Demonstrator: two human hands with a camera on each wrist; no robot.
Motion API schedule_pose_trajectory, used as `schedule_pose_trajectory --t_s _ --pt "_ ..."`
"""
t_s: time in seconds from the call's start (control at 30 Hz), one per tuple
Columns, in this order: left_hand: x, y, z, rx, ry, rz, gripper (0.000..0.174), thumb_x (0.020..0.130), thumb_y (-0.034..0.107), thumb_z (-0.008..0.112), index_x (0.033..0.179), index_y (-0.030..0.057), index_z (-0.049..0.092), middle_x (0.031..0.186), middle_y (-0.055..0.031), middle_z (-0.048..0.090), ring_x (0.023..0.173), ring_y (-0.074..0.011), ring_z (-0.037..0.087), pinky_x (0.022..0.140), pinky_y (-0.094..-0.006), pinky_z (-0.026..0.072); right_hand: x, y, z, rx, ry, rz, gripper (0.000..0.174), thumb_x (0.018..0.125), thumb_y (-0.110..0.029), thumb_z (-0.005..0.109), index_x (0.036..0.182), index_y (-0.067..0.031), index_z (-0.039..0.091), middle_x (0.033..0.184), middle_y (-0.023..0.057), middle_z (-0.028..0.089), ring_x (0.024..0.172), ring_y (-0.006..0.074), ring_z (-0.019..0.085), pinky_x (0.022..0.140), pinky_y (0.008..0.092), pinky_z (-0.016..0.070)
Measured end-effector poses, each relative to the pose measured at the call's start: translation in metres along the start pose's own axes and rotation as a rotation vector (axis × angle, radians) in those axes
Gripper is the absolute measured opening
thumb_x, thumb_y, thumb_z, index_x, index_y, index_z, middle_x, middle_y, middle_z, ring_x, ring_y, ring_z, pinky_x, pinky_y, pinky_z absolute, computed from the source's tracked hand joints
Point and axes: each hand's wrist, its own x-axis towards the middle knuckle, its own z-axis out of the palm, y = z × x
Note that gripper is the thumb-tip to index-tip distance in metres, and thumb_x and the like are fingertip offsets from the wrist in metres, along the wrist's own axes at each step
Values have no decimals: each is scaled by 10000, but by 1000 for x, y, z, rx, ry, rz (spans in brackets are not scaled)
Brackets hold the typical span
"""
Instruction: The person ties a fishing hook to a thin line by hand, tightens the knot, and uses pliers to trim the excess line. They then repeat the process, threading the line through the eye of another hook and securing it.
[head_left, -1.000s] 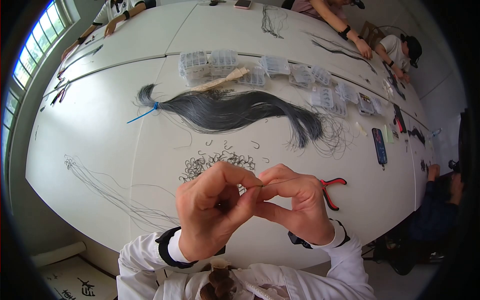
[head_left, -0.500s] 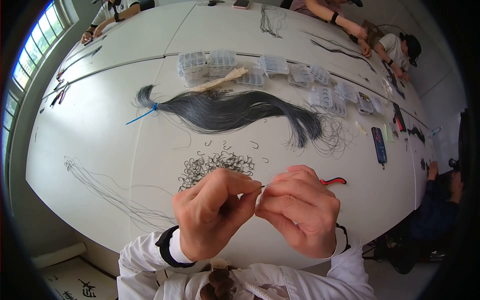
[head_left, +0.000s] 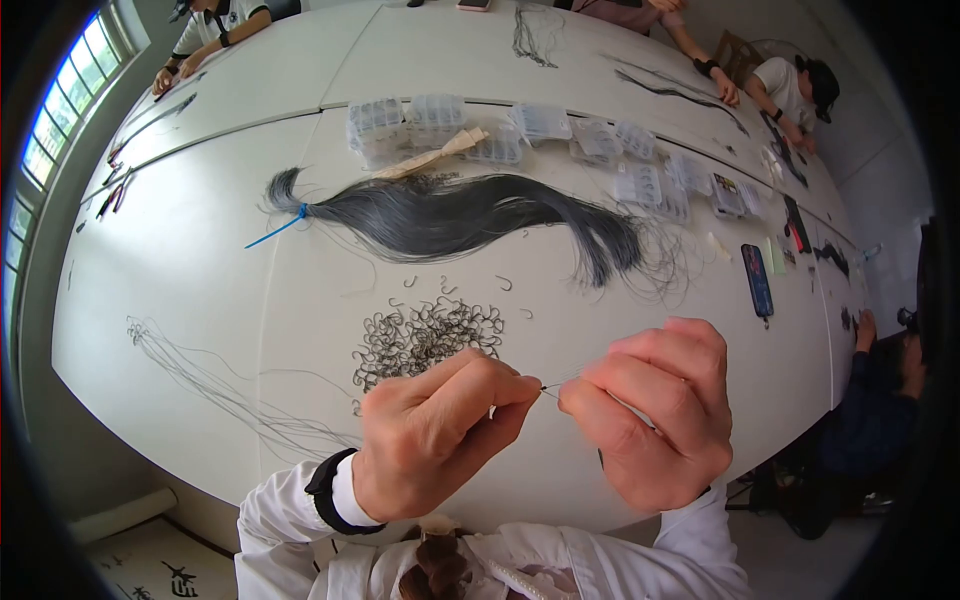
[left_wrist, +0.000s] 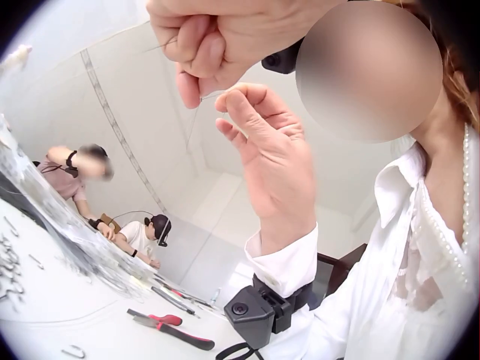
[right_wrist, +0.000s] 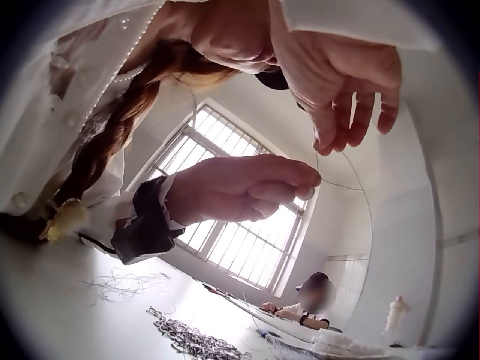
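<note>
Thumb and forefinger of my left hand (head_left: 440, 430) pinch a small dark piece (head_left: 543, 388), mostly covered by the fingertips; whether it is a hook I cannot tell. A thin line (head_left: 561, 384) runs from it to the fingertips of my right hand (head_left: 655, 415), which pinch it a short way to the right. In the right wrist view the line (right_wrist: 367, 206) curves in a loop between the left hand (right_wrist: 240, 187) and right hand (right_wrist: 337, 82). A heap of dark hooks (head_left: 420, 338) lies just beyond the left hand.
Past the hooks lies a bundle of dark grey strands (head_left: 450, 218) with a blue tie (head_left: 302, 211). Clear plastic boxes (head_left: 540, 122) stand behind. Lines with hooks (head_left: 190, 370) lie at left, a phone (head_left: 758, 280) at right. Red-handled pliers (left_wrist: 171, 328) show in the left wrist view.
My right hand has drawn away to the right from the left hand, and a short stretch of line now shows between them. The pliers have become hidden in the head view.
</note>
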Motion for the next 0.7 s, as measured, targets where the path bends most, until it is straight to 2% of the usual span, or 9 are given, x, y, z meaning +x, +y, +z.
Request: schedule_pose_trajectory --t_s 0.17,0.3,0.6,0.67,0.7 --pt "0 0 -1 -22 -91 3 119 700 -67 682 759 13 616 712 -73 654 593 -156 640 518 -234 485 2 11 5 178 1 72 224 526 -104 665 748 -70 655 804 2 596 790 191 557 694 349 420" --pt "2 0 -3 -52 -132 13 113 705 -58 689 753 14 616 717 -80 661 604 -162 651 524 -236 495 3 15 6 215 -29 119 239 516 -94 660 753 -61 655 782 1 589 781 200 545 669 338 403" --pt "2 1 -5 -129 -133 16 97 728 -65 679 768 5 624 734 -97 672 623 -176 665 532 -238 509 5 17 8 381 -117 265 161 612 -40 739 748 -63 656 782 2 615 809 226 534 715 320 376" --pt "1 1 -3 -143 -77 33 109 720 -71 679 767 8 621 733 -94 671 617 -168 662 525 -233 502 5 18 9 402 -151 280 100 636 -57 728 725 -61 681 742 22 620 791 245 513 692 314 433" --pt "1 1 -3 -142 -75 34 109 720 -71 679 767 8 621 733 -94 671 617 -168 662 525 -233 502 5 18 9 402 -151 278 100 636 -57 728 725 -61 681 742 22 620 791 245 513 692 314 433"
